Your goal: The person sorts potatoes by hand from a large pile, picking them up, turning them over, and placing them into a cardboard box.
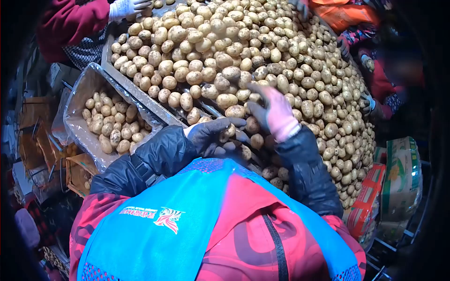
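A big heap of pale yellow potatoes (243,51) covers the sorting table in front of me. My left hand (216,138), in a dark glove, lies at the near edge of the heap with its fingers curled around a small potato (228,131). My right hand (274,111), in a pink and dark glove, hovers just above the potatoes to the right of it. Its fingers are spread, it is blurred, and nothing is in it. My dark sleeves, red jacket and blue vest fill the bottom of the view.
A plastic-lined box (77,100) half full of potatoes stands lower on the left beside the table's metal rim (140,96). Another person's white-gloved hand (127,7) reaches in at top left. A second person's gloved hand (367,104) works at the right edge. Cardboard cartons (403,178) stand at the right.
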The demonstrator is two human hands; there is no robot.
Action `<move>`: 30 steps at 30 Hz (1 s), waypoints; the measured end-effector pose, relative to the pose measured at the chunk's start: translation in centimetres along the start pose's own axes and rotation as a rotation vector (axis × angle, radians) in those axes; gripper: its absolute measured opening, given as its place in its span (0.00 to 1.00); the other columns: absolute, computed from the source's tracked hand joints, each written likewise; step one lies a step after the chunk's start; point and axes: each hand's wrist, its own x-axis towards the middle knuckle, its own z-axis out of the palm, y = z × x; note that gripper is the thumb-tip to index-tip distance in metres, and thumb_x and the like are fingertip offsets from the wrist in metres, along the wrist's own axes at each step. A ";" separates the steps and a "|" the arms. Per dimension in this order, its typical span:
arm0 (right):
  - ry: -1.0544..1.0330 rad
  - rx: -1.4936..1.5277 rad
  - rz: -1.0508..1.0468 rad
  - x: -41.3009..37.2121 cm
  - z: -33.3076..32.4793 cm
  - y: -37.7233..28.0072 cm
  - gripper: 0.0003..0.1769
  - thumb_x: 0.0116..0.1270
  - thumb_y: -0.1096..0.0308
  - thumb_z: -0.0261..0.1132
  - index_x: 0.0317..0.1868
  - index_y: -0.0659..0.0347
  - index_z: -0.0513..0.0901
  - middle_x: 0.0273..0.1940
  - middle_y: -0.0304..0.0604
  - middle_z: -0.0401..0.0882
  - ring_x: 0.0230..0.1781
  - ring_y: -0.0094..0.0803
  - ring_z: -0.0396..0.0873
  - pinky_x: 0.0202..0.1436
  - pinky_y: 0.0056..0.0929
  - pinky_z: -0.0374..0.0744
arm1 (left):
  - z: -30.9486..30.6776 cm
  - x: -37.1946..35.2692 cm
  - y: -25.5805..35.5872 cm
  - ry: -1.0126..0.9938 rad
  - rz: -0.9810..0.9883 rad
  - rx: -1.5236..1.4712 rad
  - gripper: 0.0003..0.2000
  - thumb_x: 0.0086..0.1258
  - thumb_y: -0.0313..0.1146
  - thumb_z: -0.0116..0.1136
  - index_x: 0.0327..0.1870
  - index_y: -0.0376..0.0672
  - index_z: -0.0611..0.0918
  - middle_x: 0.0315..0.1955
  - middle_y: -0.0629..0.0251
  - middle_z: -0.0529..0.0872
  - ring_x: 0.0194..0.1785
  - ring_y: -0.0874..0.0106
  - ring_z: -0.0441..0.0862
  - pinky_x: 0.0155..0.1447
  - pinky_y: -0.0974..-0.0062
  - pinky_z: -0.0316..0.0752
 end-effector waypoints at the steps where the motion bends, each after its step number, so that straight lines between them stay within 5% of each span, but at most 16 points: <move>1: 0.115 -0.097 -0.102 1.6 0.9 0.2 0.24 0.64 0.63 0.70 0.60 0.58 0.81 0.52 0.53 0.84 0.53 0.50 0.83 0.57 0.42 0.81 | -0.5 0.0 0.0 -0.080 -0.004 0.007 0.33 0.76 0.50 0.59 0.78 0.48 0.64 0.62 0.60 0.81 0.51 0.72 0.87 0.43 0.77 0.87; 5: -0.131 -0.472 -0.328 6.4 5.5 -1.5 0.22 0.62 0.71 0.63 0.58 0.51 0.78 0.50 0.47 0.81 0.48 0.48 0.84 0.49 0.45 0.82 | -0.4 -0.6 -0.2 0.059 -0.013 0.000 0.24 0.77 0.45 0.58 0.68 0.43 0.75 0.56 0.57 0.85 0.50 0.69 0.88 0.40 0.76 0.88; 7: -0.136 -0.508 -0.314 7.1 7.5 -1.4 0.22 0.61 0.71 0.63 0.58 0.50 0.78 0.51 0.45 0.81 0.49 0.47 0.84 0.50 0.45 0.82 | 0.2 -1.0 0.0 0.045 0.012 0.010 0.22 0.76 0.45 0.59 0.63 0.41 0.78 0.52 0.57 0.86 0.52 0.64 0.87 0.47 0.67 0.87; 9: -0.157 -0.320 -0.192 7.6 6.9 -1.1 0.17 0.64 0.67 0.64 0.54 0.52 0.82 0.50 0.46 0.82 0.51 0.46 0.83 0.52 0.44 0.81 | 0.6 -1.2 -0.4 0.053 0.166 -0.015 0.26 0.77 0.52 0.56 0.61 0.36 0.79 0.53 0.60 0.85 0.55 0.69 0.85 0.46 0.68 0.88; 13: 0.099 0.208 -0.097 4.5 4.7 -1.5 0.16 0.65 0.67 0.71 0.53 0.61 0.85 0.49 0.52 0.84 0.52 0.46 0.83 0.57 0.37 0.80 | 0.9 -2.4 0.0 0.247 0.312 -0.145 0.27 0.77 0.54 0.53 0.67 0.43 0.75 0.53 0.56 0.84 0.58 0.59 0.82 0.61 0.53 0.79; 15: 0.014 0.319 -0.178 1.8 3.4 -3.0 0.21 0.68 0.56 0.68 0.56 0.60 0.83 0.50 0.52 0.84 0.48 0.46 0.84 0.51 0.40 0.82 | 0.7 -2.4 -0.5 0.189 0.327 -0.199 0.28 0.77 0.55 0.53 0.68 0.45 0.74 0.55 0.56 0.84 0.59 0.59 0.82 0.60 0.54 0.79; 17: -0.077 0.400 -0.292 1.3 1.9 -4.7 0.22 0.65 0.59 0.72 0.56 0.60 0.84 0.48 0.53 0.85 0.47 0.44 0.84 0.50 0.38 0.82 | 0.2 -2.4 -0.8 0.121 0.338 -0.252 0.29 0.77 0.56 0.52 0.70 0.46 0.73 0.57 0.56 0.83 0.60 0.59 0.81 0.60 0.55 0.80; 18: -0.139 0.383 -0.138 1.8 1.0 -4.9 0.22 0.63 0.69 0.72 0.58 0.62 0.83 0.50 0.52 0.84 0.50 0.41 0.84 0.56 0.36 0.80 | -0.3 -2.7 -0.9 0.052 0.282 -0.313 0.28 0.77 0.55 0.52 0.70 0.45 0.72 0.58 0.55 0.82 0.60 0.59 0.82 0.60 0.55 0.80; 21: 0.184 -0.075 -0.128 5.6 4.1 0.7 0.28 0.64 0.65 0.71 0.64 0.60 0.78 0.58 0.57 0.80 0.59 0.54 0.78 0.64 0.44 0.76 | 1.1 -3.5 -0.7 -0.019 0.204 -0.434 0.26 0.78 0.51 0.51 0.69 0.45 0.73 0.59 0.54 0.82 0.57 0.59 0.82 0.58 0.59 0.80; 23: 0.245 -0.304 -0.252 7.5 6.1 2.3 0.30 0.62 0.67 0.68 0.67 0.54 0.77 0.57 0.55 0.81 0.54 0.54 0.80 0.57 0.46 0.80 | 0.6 -2.4 -2.5 0.031 0.418 -0.380 0.25 0.79 0.50 0.51 0.69 0.44 0.74 0.59 0.55 0.82 0.53 0.60 0.83 0.54 0.63 0.81; 25: 0.104 -0.230 -0.254 8.8 7.6 3.4 0.33 0.61 0.69 0.67 0.69 0.53 0.74 0.58 0.56 0.80 0.54 0.56 0.79 0.59 0.48 0.79 | 0.9 -4.1 -2.6 0.137 0.515 -0.204 0.25 0.79 0.48 0.52 0.69 0.42 0.74 0.58 0.56 0.82 0.51 0.62 0.83 0.50 0.68 0.80; 26: 0.081 -0.157 -0.243 8.8 7.0 2.4 0.34 0.61 0.70 0.67 0.70 0.53 0.75 0.58 0.57 0.79 0.55 0.58 0.79 0.61 0.49 0.78 | -0.9 -6.0 -0.9 0.090 0.436 -0.281 0.25 0.77 0.50 0.55 0.70 0.51 0.73 0.61 0.57 0.80 0.62 0.60 0.80 0.59 0.63 0.80; 27: 0.122 -0.090 -0.298 8.9 7.4 3.8 0.33 0.61 0.70 0.68 0.70 0.53 0.76 0.59 0.57 0.79 0.58 0.56 0.79 0.64 0.47 0.77 | -1.5 -8.2 -0.2 -0.112 0.439 -0.413 0.25 0.74 0.43 0.62 0.70 0.49 0.74 0.62 0.57 0.80 0.61 0.61 0.81 0.57 0.63 0.81; 29: 0.081 0.080 -0.228 7.8 6.0 2.6 0.30 0.65 0.69 0.68 0.69 0.58 0.76 0.59 0.55 0.79 0.61 0.52 0.76 0.69 0.44 0.71 | 0.9 -12.0 -0.4 0.422 1.244 0.282 0.23 0.68 0.31 0.68 0.64 0.47 0.78 0.60 0.58 0.80 0.58 0.63 0.82 0.54 0.65 0.82; 30: 0.090 0.022 -0.169 7.4 5.9 3.3 0.29 0.66 0.70 0.68 0.68 0.61 0.76 0.59 0.53 0.80 0.62 0.49 0.76 0.70 0.41 0.71 | -0.4 -15.5 1.4 0.025 1.273 0.194 0.20 0.62 0.20 0.68 0.56 0.45 0.82 0.57 0.59 0.81 0.54 0.66 0.82 0.53 0.69 0.81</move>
